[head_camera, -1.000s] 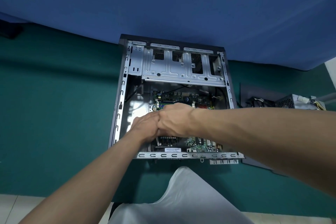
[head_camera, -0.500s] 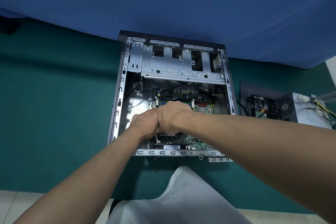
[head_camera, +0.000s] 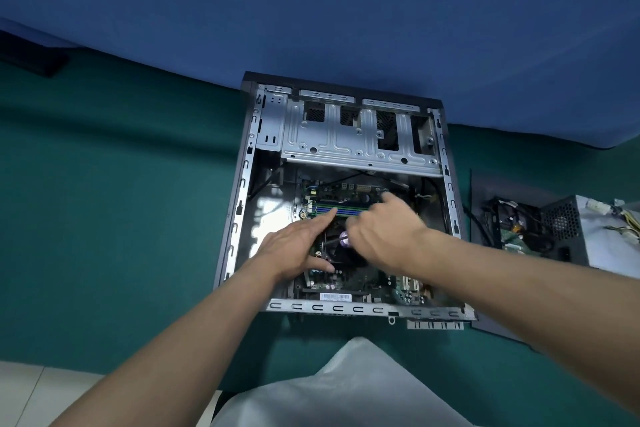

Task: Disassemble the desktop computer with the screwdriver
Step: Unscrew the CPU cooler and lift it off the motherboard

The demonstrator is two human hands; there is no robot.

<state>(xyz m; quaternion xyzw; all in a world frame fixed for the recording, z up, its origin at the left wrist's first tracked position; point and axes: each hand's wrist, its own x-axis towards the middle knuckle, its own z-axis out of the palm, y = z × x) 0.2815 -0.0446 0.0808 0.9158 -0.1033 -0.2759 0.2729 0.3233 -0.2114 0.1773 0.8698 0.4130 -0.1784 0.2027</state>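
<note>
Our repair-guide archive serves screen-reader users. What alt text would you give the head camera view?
Two bare hands reach into an open desktop computer case lying on a green surface: the left hand lies open over the motherboard, the blurred right hand beside what looks like a purple screwdriver handle. A power supply sits outside, to the right.

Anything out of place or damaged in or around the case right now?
Nothing looks damaged or spilled. The power supply lies outside the case, to its right, with loose cables beside it, which fits a teardown. The left hand and the blurred right hand are over the motherboard.
</note>
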